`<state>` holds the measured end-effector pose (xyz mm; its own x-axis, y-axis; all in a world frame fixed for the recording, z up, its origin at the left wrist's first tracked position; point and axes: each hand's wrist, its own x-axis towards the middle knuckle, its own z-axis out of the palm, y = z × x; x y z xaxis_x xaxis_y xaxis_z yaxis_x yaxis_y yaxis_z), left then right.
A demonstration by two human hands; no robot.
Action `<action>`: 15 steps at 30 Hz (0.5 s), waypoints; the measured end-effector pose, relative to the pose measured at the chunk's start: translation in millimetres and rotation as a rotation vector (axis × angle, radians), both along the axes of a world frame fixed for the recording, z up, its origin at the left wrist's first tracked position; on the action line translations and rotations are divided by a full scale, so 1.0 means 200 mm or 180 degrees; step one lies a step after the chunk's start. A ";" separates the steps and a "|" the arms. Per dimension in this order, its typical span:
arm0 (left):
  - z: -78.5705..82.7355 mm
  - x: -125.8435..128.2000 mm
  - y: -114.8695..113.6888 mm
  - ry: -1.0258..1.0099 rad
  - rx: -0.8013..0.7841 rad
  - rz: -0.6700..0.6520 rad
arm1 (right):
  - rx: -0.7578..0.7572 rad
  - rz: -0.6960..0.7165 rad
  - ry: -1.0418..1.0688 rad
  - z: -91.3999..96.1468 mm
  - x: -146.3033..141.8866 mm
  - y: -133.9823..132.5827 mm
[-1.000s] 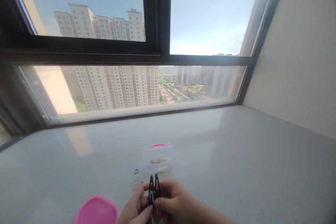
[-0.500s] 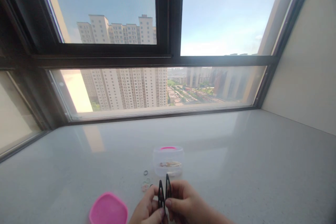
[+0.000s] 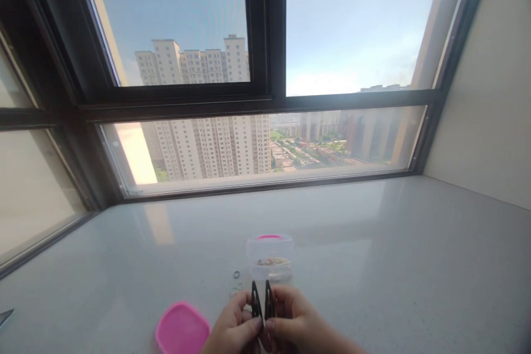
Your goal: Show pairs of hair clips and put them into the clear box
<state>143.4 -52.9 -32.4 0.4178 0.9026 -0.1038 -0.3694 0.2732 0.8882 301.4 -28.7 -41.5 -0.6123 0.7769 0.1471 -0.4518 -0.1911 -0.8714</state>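
Between the thumb and fingers of my left hand (image 3: 236, 325) is a black snap hair clip (image 3: 256, 300), its pointed end up. My right hand (image 3: 296, 318) pinches a second black hair clip (image 3: 269, 300) in the same upright way. The two clips stand side by side with a narrow gap at their tips. Just beyond them is a clear plastic box (image 3: 270, 249) with a pink handle (image 3: 269, 237), and gold-coloured hair clips (image 3: 274, 261) show inside it. Small hair ties (image 3: 236, 286) lie left of the box, partly hidden by my left hand.
A pink lid (image 3: 182, 329) lies on the white sill (image 3: 352, 243) left of my hands. A dark pointed object (image 3: 5, 316) shows at the far left edge. A dark-framed window (image 3: 274, 102) closes off the back, and a pale wall (image 3: 489, 110) bounds the right.
The two clips now stand level and nearly parallel; the right one was higher before. The view has shifted slightly, so the lid and box appear further right. Both hands keep their grip.
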 end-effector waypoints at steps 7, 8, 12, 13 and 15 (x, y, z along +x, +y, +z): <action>0.05 0.01 -0.02 0.0120 0.0156 0.0006 | -0.0001 0.0076 -0.0213 0.00 0.01 -0.01; 0.04 0.01 -0.02 0.0145 0.0153 -0.0010 | 0.0001 0.0100 -0.0275 0.00 0.02 -0.01; 0.03 0.03 -0.01 -0.0046 0.0062 -0.0011 | 0.0023 0.0027 -0.0373 0.01 0.02 -0.01; 0.02 0.03 -0.01 -0.0155 0.0029 -0.0017 | 0.0032 -0.0015 -0.0361 0.01 0.02 -0.01; 0.02 0.03 -0.01 -0.0310 -0.0009 -0.0034 | 0.0050 -0.0057 -0.0334 0.02 0.02 -0.01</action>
